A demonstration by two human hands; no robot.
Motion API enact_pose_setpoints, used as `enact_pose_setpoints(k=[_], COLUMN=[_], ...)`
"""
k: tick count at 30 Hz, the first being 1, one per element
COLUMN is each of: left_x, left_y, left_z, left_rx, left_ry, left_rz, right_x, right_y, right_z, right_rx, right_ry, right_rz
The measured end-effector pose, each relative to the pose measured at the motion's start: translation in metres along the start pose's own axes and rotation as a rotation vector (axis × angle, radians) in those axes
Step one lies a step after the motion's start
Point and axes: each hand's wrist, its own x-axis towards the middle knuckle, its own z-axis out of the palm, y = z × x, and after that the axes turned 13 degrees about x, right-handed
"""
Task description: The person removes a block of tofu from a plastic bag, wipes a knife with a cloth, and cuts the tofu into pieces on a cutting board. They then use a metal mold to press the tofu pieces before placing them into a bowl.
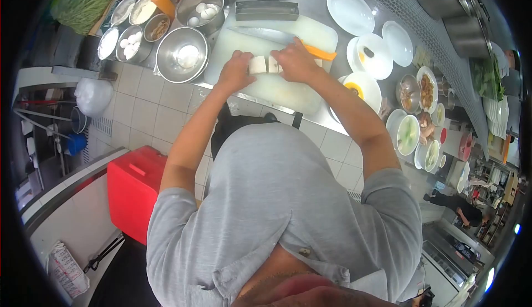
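A white cutting board lies in front of me. Pale white blocks that look like tofu sit in a row across it. At the row's left end, my left hand grips a white block with bent fingers. My right hand has its fingers around another white block, mostly hidden, with a narrow gap between the two pieces. One more pale piece shows beyond my right hand. Behind the hands lies a knife with an orange-yellow handle, close to my right fingers. A rectangular metal mould stands at the board's far edge.
Steel bowls and a bowl of eggs stand left of the board. White plates and bowls of food line the right side. A red box is at my left. Another person is far right.
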Motion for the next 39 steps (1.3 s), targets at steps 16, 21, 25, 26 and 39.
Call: enact_pose_setpoints(k=[16,21,25,26,39], left_x=[0.024,0.051,0.116,0.135,0.364], left_y=[0.014,0.031,0.068,0.081,0.091], left_z=[-0.003,-0.029,-0.053,-0.057,0.040], left_rx=[-0.011,0.031,0.141,0.166,0.452], left_ry=[-0.061,0.010,0.111,0.095,0.074], left_rz=[0.097,0.214,0.352,0.346,0.329], right_x=[0.007,-0.002,-0.006,-0.006,0.091], right_y=[-0.009,0.000,0.043,0.057,0.290], right_z=[0.013,-0.025,-0.068,-0.080,-0.057], right_rx=[0.123,0.136,0.026,0.052,0.134], right_ry=[0.124,0.208,0.344,0.342,0.595], right_rz=[-0.054,-0.017,0.020,0.061,0.090])
